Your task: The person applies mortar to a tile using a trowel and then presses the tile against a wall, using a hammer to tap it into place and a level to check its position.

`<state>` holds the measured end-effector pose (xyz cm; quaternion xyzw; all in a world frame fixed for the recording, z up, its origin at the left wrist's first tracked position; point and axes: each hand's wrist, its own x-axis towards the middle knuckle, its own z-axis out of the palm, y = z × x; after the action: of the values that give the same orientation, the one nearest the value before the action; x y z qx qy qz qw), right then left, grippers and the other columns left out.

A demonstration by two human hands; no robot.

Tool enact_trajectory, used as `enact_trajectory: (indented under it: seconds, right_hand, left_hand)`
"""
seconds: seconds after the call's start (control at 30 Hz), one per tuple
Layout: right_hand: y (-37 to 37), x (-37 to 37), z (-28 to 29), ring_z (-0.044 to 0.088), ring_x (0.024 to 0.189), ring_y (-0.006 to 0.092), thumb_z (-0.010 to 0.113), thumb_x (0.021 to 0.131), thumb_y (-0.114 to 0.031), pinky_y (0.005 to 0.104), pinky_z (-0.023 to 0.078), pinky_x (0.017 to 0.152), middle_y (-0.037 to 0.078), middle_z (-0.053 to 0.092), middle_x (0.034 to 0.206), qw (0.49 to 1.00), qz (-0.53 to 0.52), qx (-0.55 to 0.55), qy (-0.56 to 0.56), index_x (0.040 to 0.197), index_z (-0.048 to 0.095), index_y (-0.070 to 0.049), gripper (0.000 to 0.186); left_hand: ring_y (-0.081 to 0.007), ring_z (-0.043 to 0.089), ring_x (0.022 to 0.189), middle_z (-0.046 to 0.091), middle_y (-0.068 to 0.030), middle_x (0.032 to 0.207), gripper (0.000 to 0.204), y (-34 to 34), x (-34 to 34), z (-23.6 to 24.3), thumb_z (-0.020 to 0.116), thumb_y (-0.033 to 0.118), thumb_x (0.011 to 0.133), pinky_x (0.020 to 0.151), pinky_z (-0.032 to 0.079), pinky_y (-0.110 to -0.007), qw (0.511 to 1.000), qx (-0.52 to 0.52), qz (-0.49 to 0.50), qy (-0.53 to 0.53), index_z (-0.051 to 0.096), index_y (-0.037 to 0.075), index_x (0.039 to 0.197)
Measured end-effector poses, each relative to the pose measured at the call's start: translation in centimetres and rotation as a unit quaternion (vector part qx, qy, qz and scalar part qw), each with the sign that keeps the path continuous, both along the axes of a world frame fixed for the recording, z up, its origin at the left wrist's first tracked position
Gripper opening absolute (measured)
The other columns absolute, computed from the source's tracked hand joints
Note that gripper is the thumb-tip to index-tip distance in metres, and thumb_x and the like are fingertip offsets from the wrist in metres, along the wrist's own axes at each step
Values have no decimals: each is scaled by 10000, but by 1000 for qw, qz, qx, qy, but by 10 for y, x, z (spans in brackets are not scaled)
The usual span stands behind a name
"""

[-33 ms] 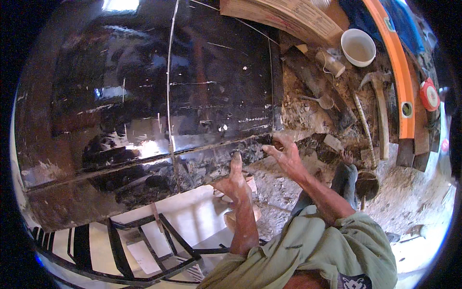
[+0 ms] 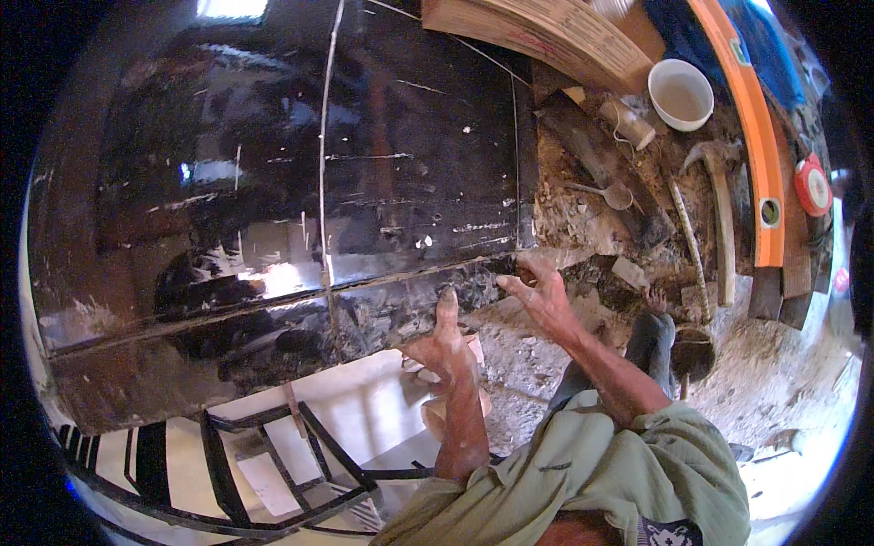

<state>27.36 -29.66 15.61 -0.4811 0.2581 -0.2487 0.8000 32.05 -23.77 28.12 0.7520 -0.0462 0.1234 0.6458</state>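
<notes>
A dark, glossy tiled slab (image 2: pixel 246 227) with pale joint lines fills the left and middle. My left hand (image 2: pixel 443 344) is at its near edge, thumb raised and apart from the fingers, which point left. Nothing shows in its grasp. Just right of it, by the slab's corner, is my right hand (image 2: pixel 543 296). Its thumb points left and stands apart from the bent fingers, with a dark gap between and no held thing visible. Both hands look dusty. The right fingertips are partly hidden.
At the right lie a spoon (image 2: pixel 616 195), a hammer (image 2: pixel 724 218), a white bowl (image 2: pixel 681 95), an orange spirit level (image 2: pixel 769 182) and a red tape measure (image 2: pixel 812 186). A cardboard box (image 2: pixel 555 41) stands at the back. Black metal railing (image 2: pixel 223 473) is at lower left.
</notes>
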Motion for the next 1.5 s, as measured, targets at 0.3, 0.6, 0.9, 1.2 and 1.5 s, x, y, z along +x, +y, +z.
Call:
enact_trajectory:
  seconds: [0.3,0.6,0.9,1.2,1.5]
  right_hand:
    - [-25,-4,19,579,753,281,705,788,-215,359,480,663,153,574,902,941,-80,-311,111,1020,589,3,340]
    - [-40,17,65,543,700,302,735,748,-179,380,447,600,139,526,781,936,-49,-348,-17,879,558,-8,279]
    - [-50,7,74,555,804,362,684,791,-329,446,445,663,173,542,890,928,-90,-358,52,1000,528,-16,407]
    - [7,-158,-28,557,866,376,614,822,-185,438,455,747,177,551,923,889,-113,-342,282,1037,531,-39,272]
    - [-81,-212,-2,564,869,374,578,823,-157,468,460,697,176,543,965,747,-283,-473,370,1057,535,-66,254]
  left_hand:
    - [-256,501,1062,489,-152,1211,772,1,7,0,781,-15,624,976,391,-376,997,34,-27,-69,356,-59,1267]
    - [-246,511,1050,483,-154,1198,772,12,8,-8,773,-11,620,945,425,-375,999,0,-51,-15,345,-47,1261]
    - [-257,463,1086,468,-166,1231,774,10,15,-16,771,84,659,935,397,-392,997,40,-43,-41,342,-58,1287]
    - [-289,461,981,473,-212,1075,785,25,36,-53,786,333,650,908,373,-426,990,139,32,-13,377,-160,1105]
    - [-397,199,1304,173,-331,1388,1059,20,27,-16,762,235,674,1097,127,-482,987,101,-49,-118,67,-158,1370]
